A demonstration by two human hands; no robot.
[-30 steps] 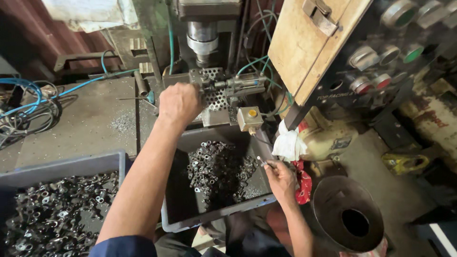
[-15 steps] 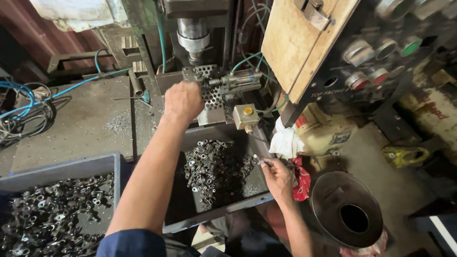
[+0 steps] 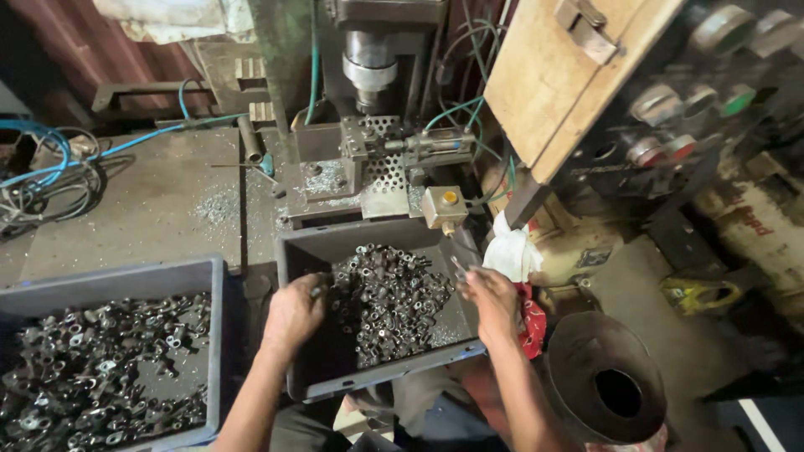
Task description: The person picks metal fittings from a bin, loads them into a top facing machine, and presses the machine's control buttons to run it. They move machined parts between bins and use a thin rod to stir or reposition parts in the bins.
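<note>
small metal parts heaped in grey bin on lap, below press. left hand curled at pile edge, pinching one pc. right hand loosely closed on thin tool, i think. best pick single pcs, keep bin level.

A pale cylinder lying at the right edge bears a label of red lettering; just left of it, a cream drum shows a small dark label; no screens or signs
</note>
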